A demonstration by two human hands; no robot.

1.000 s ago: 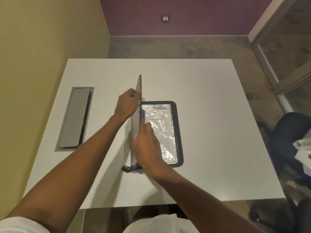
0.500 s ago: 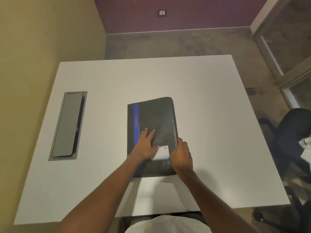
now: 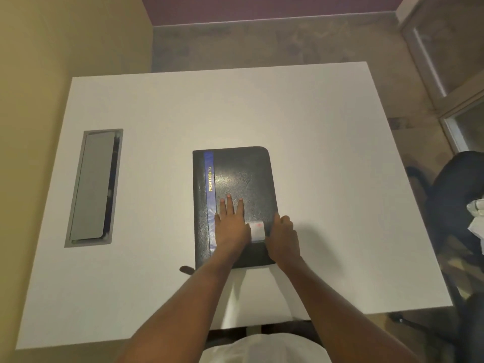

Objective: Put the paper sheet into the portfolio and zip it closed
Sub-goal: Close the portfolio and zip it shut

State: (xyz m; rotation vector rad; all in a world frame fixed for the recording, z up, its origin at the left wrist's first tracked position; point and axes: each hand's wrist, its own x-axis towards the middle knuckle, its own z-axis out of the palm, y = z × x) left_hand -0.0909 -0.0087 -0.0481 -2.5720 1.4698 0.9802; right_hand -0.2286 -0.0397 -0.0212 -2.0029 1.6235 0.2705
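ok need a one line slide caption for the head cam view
Left hand pressed flat on the closed black portfolio on the white table while the right hand grips its right edge.

Two bare forearms, no sleeves reaching the wrists, left hand (image 3: 231,229) and right hand (image 3: 284,238) without rings or watch, white garment (image 3: 262,349) at the torso

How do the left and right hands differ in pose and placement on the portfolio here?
The left hand lies flat, fingers spread, on the portfolio cover; the right hand is curled at its right edge. The left sits beside the blue stripe; the right sits past the white label. Both touch the closed portfolio's near half.
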